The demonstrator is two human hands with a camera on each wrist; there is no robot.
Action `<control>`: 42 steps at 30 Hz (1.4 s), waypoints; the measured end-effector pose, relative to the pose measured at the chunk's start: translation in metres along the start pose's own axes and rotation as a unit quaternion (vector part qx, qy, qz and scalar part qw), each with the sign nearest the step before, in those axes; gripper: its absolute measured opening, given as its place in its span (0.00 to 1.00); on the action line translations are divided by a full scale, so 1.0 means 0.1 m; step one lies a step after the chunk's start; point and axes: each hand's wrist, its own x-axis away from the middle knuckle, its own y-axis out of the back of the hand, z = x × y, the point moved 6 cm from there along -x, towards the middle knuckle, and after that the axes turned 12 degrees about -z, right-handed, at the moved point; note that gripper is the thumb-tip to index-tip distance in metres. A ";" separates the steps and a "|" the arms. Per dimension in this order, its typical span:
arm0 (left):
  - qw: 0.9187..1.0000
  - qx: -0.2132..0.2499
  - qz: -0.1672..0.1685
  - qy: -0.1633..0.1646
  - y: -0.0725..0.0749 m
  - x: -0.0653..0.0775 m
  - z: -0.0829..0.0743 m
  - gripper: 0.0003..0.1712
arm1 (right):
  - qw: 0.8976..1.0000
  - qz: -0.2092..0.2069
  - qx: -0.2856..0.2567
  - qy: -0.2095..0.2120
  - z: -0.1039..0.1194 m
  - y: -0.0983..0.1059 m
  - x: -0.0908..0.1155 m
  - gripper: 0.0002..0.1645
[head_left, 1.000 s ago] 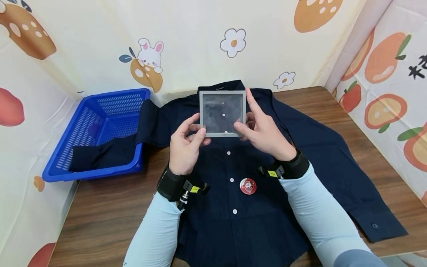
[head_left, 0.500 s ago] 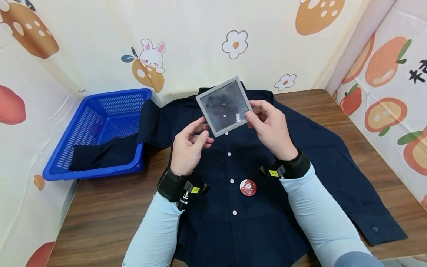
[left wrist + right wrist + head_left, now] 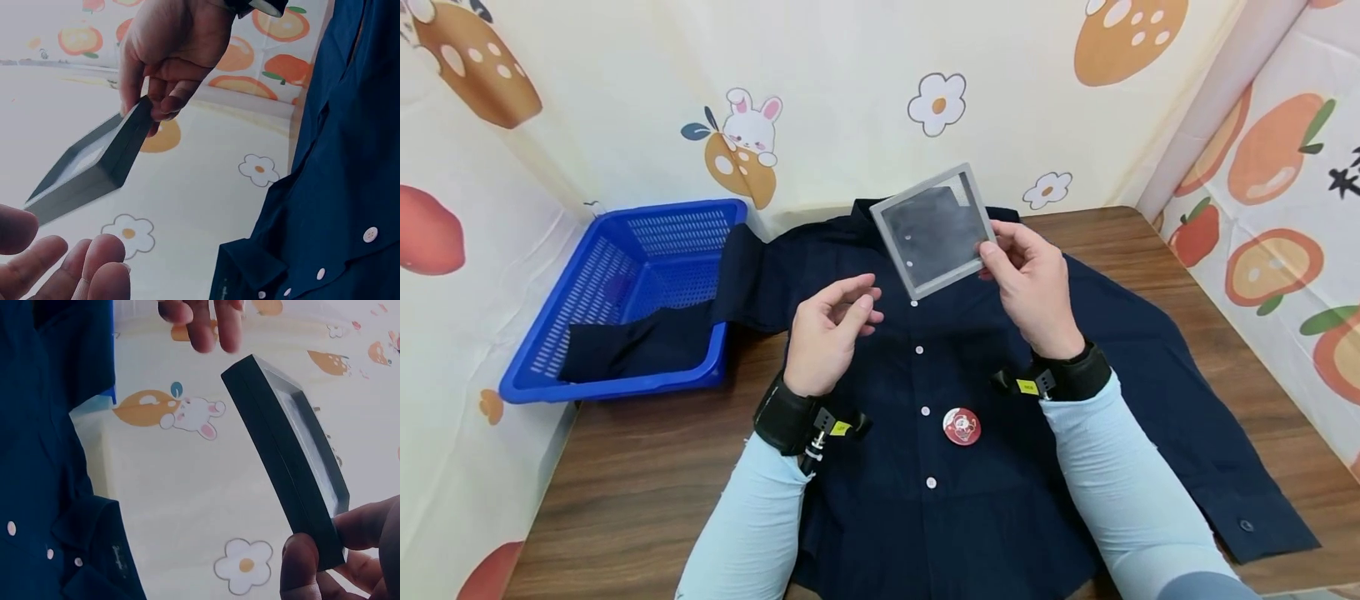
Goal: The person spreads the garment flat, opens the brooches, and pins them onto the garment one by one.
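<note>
My right hand pinches the lower right corner of a square grey frame with a see-through pane. It is held tilted above the collar end of a dark navy button-up shirt, whose white buttons show through the pane. In the left wrist view, the thick side wall of the frame is visible. My left hand hovers over the shirt's chest, holding nothing, its fingers loosely bent. A gap separates it from the frame's lower left. On the shirt front lies a round red badge with a white cartoon figure.
To the left stands a blue plastic basket, with one shirt sleeve lying into it. The other sleeve stretches across the wooden table to the right. Printed cloth walls enclose the back and sides.
My left hand has let go of the frame and drawn slightly away from it. My right hand has shifted its grip to a corner, turned the frame askew and moved it to the right.
</note>
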 end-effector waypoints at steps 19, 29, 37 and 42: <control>1.000 -0.009 -0.019 -0.015 0.09 0.00 -0.04 0.15 | 0.969 -0.026 0.237 -0.065 -0.63 1.00 -1.03 0.23; 0.999 -0.021 -0.011 -0.022 0.11 -0.04 -0.09 0.14 | 0.929 -0.039 0.330 -0.160 -1.22 1.63 -1.38 0.28; 0.999 -0.039 0.007 -0.025 0.07 0.00 -0.09 0.13 | 0.880 -0.016 0.444 -0.168 -1.47 1.98 -1.39 0.31; 0.997 -0.066 0.024 -0.028 0.01 0.05 -0.18 0.13 | 0.863 -0.022 0.468 -0.192 -1.64 2.17 -1.27 0.30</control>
